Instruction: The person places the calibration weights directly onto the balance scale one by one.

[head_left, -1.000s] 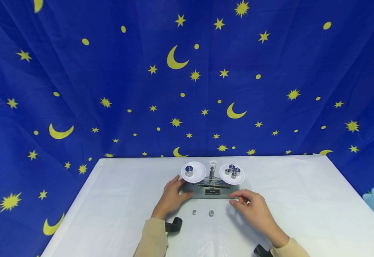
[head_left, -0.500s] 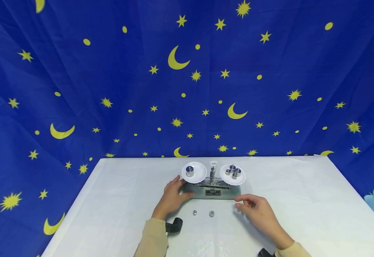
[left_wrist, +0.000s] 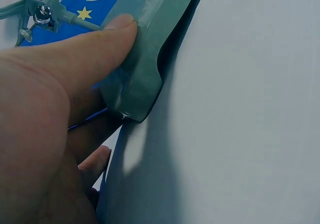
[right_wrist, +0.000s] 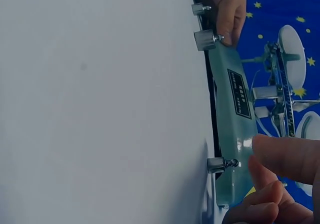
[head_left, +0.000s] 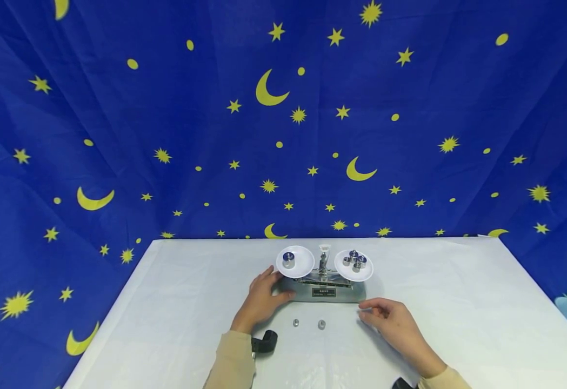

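Note:
A balance scale with a grey-green base (head_left: 324, 292) stands on the table. Its left pan (head_left: 304, 263) bears one large metal weight (head_left: 288, 260); its right pan (head_left: 340, 272) bears several smaller weights (head_left: 357, 267). My left hand (head_left: 260, 303) grips the base's left end, thumb (left_wrist: 112, 39) on top. My right hand (head_left: 396, 325) hovers by the base's right front corner, fingers loosely bent and holding nothing. Close to these fingers stands a small weight (right_wrist: 216, 165), hidden by the hand in the head view. Two more weights, a smaller one (head_left: 295, 322) and a bigger one (head_left: 321, 324), stand before the base.
A white cover lies over the table (head_left: 191, 302). Behind it hangs a blue cloth (head_left: 205, 129) printed with yellow stars and moons. A black strap piece (head_left: 265, 341) sits at my left wrist.
My right hand has shifted a little right and toward me along the base's front. The left hand keeps its hold on the base, and the weights on the pans stay put.

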Demonstrator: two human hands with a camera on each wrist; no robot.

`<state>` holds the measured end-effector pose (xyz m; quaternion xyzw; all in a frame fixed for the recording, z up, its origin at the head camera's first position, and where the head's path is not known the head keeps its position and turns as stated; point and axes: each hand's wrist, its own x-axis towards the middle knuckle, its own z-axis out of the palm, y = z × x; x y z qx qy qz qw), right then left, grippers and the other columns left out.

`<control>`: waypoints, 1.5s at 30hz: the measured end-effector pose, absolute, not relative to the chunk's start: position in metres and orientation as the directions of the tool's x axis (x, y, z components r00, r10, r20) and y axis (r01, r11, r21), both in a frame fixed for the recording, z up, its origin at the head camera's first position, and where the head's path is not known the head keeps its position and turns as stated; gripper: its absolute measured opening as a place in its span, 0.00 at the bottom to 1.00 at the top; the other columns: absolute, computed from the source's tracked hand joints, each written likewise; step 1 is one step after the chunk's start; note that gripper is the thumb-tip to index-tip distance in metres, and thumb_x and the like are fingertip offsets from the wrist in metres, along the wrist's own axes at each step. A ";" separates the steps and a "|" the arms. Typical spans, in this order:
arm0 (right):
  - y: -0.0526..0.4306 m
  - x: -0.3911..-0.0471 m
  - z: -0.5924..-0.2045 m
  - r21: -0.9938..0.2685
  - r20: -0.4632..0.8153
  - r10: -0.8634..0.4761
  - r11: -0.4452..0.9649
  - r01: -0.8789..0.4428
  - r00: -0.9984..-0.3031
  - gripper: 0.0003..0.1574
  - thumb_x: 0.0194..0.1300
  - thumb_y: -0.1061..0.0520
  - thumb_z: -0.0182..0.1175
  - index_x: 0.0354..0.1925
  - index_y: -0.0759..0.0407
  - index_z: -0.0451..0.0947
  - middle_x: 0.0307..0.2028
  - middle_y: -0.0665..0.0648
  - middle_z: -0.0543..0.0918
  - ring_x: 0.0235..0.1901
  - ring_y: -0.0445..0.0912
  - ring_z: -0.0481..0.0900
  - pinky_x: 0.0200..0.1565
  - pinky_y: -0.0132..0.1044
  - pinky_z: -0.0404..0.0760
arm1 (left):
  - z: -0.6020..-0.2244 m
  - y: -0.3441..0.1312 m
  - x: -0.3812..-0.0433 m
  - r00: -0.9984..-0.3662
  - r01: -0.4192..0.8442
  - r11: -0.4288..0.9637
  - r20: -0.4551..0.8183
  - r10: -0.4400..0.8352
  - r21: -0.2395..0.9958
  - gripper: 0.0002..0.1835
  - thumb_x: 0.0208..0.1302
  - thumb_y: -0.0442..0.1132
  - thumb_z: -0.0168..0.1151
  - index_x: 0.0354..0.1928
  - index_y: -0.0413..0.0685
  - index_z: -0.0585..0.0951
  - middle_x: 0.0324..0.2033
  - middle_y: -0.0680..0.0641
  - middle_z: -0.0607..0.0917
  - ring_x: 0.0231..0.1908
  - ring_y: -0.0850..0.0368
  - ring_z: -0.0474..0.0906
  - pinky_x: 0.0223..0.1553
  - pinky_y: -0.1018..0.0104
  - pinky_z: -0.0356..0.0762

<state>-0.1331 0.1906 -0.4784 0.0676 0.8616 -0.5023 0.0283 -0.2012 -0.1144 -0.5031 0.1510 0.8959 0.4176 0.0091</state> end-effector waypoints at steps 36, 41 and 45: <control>0.195 -0.133 -0.485 -0.803 -0.145 0.079 0.573 0.164 -0.986 0.06 0.56 0.58 0.72 0.36 0.55 0.88 0.22 0.50 0.77 0.26 0.43 0.71 0.30 0.33 0.70 | -0.502 -0.115 -0.200 -0.965 0.219 0.604 0.079 0.249 0.766 0.35 0.61 0.50 0.71 0.67 0.43 0.75 0.69 0.39 0.72 0.74 0.37 0.55 0.72 0.33 0.50; 0.197 -0.134 -0.486 -0.817 -0.146 0.100 0.549 0.177 -0.984 0.08 0.56 0.57 0.73 0.36 0.56 0.88 0.22 0.50 0.77 0.25 0.43 0.71 0.30 0.32 0.70 | -0.502 -0.114 -0.200 -0.961 0.233 0.606 0.085 0.263 0.761 0.35 0.61 0.51 0.71 0.67 0.42 0.75 0.68 0.39 0.73 0.74 0.37 0.56 0.73 0.34 0.48; 0.198 -0.133 -0.486 -0.828 -0.143 0.102 0.533 0.176 -0.984 0.09 0.56 0.56 0.73 0.37 0.56 0.88 0.23 0.50 0.76 0.24 0.42 0.71 0.29 0.32 0.70 | -0.503 -0.114 -0.200 -0.959 0.242 0.603 0.091 0.270 0.760 0.35 0.61 0.51 0.70 0.67 0.42 0.75 0.68 0.38 0.73 0.74 0.36 0.56 0.72 0.33 0.48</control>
